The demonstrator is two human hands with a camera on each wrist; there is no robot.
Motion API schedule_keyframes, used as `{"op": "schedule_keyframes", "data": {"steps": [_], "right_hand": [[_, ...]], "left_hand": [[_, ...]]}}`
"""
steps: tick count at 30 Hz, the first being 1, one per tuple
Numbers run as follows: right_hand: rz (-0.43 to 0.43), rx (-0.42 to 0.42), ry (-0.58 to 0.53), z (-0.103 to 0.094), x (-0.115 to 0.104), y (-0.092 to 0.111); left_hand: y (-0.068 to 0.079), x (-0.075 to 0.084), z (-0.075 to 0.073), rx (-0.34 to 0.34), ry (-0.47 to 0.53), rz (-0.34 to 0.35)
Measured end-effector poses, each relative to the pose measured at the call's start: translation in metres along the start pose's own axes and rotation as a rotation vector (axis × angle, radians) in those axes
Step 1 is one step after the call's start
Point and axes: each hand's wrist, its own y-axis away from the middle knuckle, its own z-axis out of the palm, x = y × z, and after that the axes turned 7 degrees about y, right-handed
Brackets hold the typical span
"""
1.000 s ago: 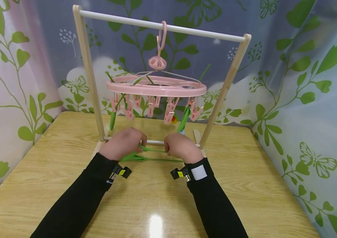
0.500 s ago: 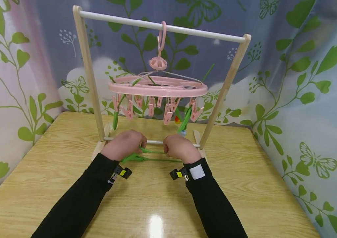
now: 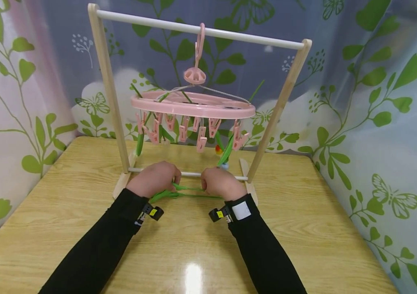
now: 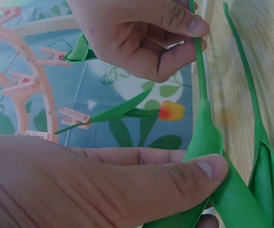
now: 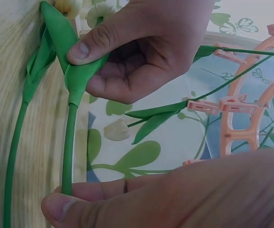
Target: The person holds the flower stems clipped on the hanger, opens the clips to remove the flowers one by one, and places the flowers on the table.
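Observation:
Low over the table, my left hand pinches the green leaves of an artificial tulip between thumb and fingers. My right hand pinches the same tulip's stem further along. A second artificial tulip lies on the tabletop beside it, nearer me. In the right wrist view a white bloom and a yellowish bloom show beyond my left hand; which stem each belongs to is partly hidden. Behind the hands hangs a round pink clip hanger, with several tulips gripped in its clips.
A wooden rack with a white top rail carries the hanger; its lower rail runs just behind my hands. Clipped tulips with an orange-yellow bloom and a white bloom dangle there. Patterned curtains surround the wooden table.
The hanger and its clips have swung and turned slightly. Both hands stay almost in place on the tulip, the right one shifting a little to the left.

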Motion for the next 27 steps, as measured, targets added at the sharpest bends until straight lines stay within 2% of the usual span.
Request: {"op": "schedule_keyframes", "data": {"steps": [10, 19, 27], "right_hand": [[-0.027, 0.037, 0.022, 0.010, -0.002, -0.005], [-0.022, 0.022, -0.018, 0.014, -0.002, -0.008], [-0.030, 0.021, -0.026, 0.018, -0.003, -0.008]], "left_hand": [[0.002, -0.001, 0.003, -0.015, -0.001, 0.010], [0.000, -0.004, 0.006, -0.039, -0.014, -0.019], [-0.002, -0.007, 0.009, -0.031, -0.025, -0.022]]}}
